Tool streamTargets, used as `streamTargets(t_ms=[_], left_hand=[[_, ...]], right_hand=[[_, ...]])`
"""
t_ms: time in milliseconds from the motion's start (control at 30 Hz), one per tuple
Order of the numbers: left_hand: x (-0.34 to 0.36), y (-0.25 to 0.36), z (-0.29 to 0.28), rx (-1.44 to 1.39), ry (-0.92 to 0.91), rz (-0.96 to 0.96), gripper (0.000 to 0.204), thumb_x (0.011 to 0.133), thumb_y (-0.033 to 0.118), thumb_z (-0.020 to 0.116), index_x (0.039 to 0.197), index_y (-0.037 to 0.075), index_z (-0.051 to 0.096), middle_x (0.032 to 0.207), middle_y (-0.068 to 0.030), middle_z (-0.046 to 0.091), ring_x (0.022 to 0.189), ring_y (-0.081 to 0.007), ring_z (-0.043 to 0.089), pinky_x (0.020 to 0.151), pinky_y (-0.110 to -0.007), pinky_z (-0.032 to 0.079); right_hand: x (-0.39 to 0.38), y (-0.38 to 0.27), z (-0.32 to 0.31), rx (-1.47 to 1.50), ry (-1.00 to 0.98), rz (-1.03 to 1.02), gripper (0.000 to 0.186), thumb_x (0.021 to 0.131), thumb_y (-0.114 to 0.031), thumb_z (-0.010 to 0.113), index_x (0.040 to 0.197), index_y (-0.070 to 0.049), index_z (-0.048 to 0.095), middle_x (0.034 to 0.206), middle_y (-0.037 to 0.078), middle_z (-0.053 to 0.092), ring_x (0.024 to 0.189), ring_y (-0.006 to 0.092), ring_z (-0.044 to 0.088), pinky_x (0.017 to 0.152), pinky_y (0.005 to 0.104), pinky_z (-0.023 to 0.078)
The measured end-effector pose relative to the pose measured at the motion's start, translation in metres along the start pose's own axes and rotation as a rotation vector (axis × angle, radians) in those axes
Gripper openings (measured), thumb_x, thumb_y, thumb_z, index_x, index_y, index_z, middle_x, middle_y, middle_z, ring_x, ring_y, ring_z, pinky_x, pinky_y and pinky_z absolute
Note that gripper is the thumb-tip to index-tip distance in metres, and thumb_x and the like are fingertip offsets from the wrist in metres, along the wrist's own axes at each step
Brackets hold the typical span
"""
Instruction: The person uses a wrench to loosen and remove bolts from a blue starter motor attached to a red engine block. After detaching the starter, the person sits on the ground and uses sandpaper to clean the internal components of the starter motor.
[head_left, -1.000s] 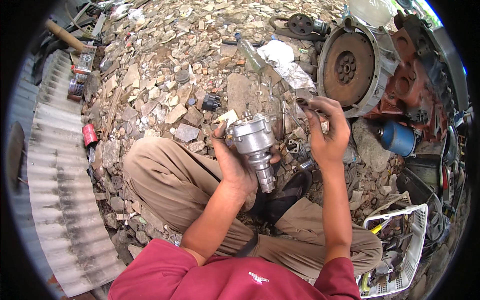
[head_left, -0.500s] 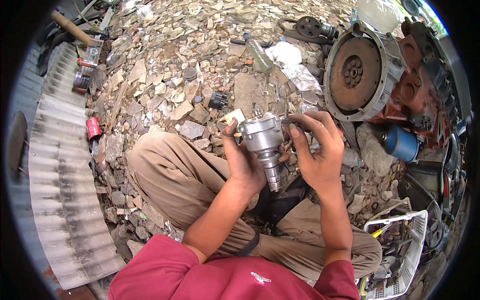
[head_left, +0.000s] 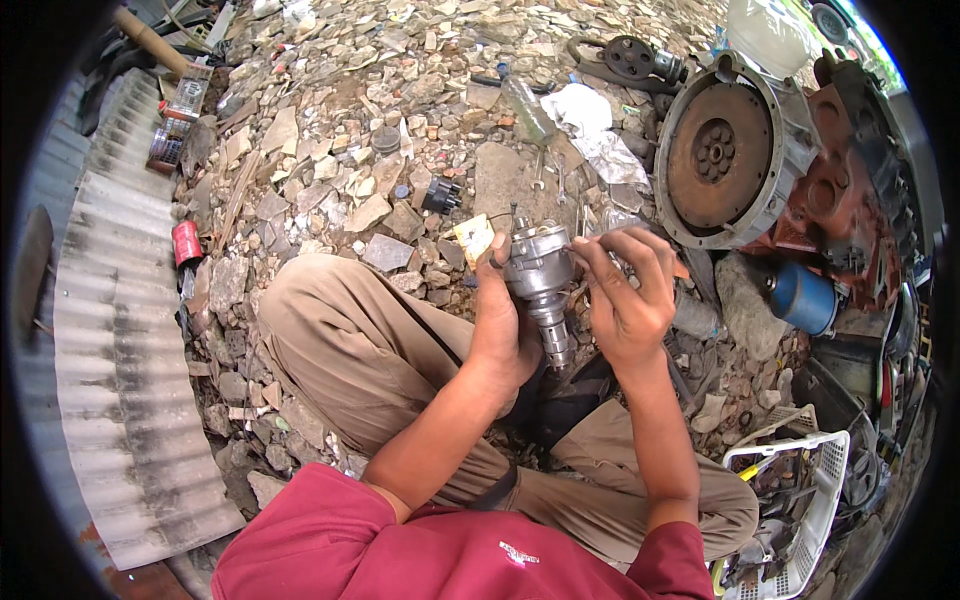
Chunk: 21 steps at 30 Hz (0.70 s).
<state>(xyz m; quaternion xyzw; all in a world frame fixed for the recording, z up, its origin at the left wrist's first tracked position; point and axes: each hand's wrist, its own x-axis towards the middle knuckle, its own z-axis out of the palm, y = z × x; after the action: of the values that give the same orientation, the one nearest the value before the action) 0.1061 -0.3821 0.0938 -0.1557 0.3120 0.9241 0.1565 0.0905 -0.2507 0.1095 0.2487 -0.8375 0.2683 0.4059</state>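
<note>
A silver metal ignition distributor (head_left: 540, 265) is in my left hand (head_left: 497, 335), which wraps round its left side with the thumb up along the body. Its narrow shaft points down toward my lap and its wide open end tilts up and away. My right hand (head_left: 635, 300) is at the right side of the housing, thumb and fingertips pinched together against it. What they pinch is too small to make out. An orange bit (head_left: 681, 270) shows behind the right-hand knuckles. A black distributor cap (head_left: 441, 196) lies on the stones beyond my left hand.
Broken stones cover the ground. Wrenches (head_left: 540, 172), a white cloth (head_left: 600, 130) and a yellow packet (head_left: 474, 240) lie ahead. A large flywheel housing (head_left: 668, 190), a red engine block (head_left: 825, 180), a blue canister (head_left: 803, 293) and a white tool basket (head_left: 828, 500) stand right; corrugated sheeting (head_left: 120, 330) lies left.
The distributor has shifted slightly right and turned a little in my left hand. My right-hand fingers have drawn closer together at its side. The view has shifted slightly.
</note>
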Motion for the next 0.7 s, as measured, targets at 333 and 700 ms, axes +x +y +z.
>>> streamTargets(t_ms=[333, 700], left_hand=[[0.009, -0.003, -0.01, -0.018, -0.001, -0.002, 0.074, 0.091, 0.074, 0.034, 0.128, 0.012, 0.052, 0.109, -0.0082, 0.063, 0.1, -0.0239, 0.063, 0.082, -0.049, 0.054], [0.006, 0.009, 0.001, -0.227, -0.044, -0.007, 0.058, 0.099, 0.051, 0.034, 0.132, 0.005, 0.048, 0.121, -0.0158, 0.06, 0.108, -0.0304, 0.061, 0.088, -0.054, 0.051]], right_hand=[[-0.01, 0.035, 0.002, 0.152, -0.078, 0.457, 0.015, 0.086, -0.005, 0.069, 0.098, 0.004, 0.068, 0.093, 0.011, 0.063, 0.088, 0.0248, 0.062, 0.079, 0.0344, 0.049], [0.005, 0.026, -0.01, 0.548, -0.046, 0.961, 0.028, 0.099, -0.02, 0.058, 0.115, 0.003, 0.058, 0.089, 0.003, 0.061, 0.073, 0.0068, 0.055, 0.063, 0.0217, 0.045]])
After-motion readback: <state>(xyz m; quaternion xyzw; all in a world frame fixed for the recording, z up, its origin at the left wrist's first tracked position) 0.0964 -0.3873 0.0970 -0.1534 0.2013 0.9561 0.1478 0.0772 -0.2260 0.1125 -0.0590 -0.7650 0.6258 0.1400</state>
